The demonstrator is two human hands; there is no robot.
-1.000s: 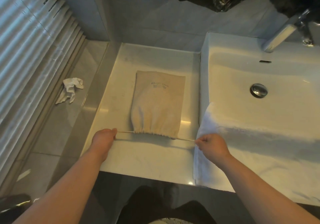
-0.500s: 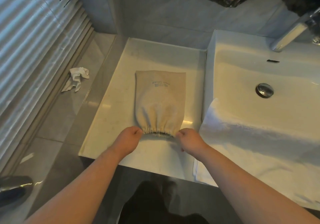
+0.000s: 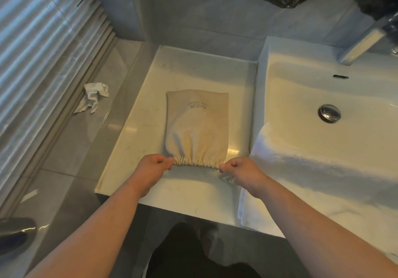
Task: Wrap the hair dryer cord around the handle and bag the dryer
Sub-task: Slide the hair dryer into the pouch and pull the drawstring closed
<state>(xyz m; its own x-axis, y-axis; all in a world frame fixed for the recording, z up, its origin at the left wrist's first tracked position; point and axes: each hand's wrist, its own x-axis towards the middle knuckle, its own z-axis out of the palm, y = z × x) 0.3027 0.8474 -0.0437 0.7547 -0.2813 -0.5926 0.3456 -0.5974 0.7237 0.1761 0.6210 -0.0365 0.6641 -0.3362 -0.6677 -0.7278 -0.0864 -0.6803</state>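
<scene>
Both hands (image 3: 195, 168) moved inward (cords slack), fists gripping the bag (image 3: 197, 127) mouth's corners.

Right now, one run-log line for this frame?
stage: bag cinched shut | left hand: at mouth corner | right hand: at other corner | bag on counter

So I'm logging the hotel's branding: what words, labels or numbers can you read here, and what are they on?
Beige drawstring bag: a small blue print of about three lines near its far end, too blurred to read.
No other text, label or number shows.
</scene>
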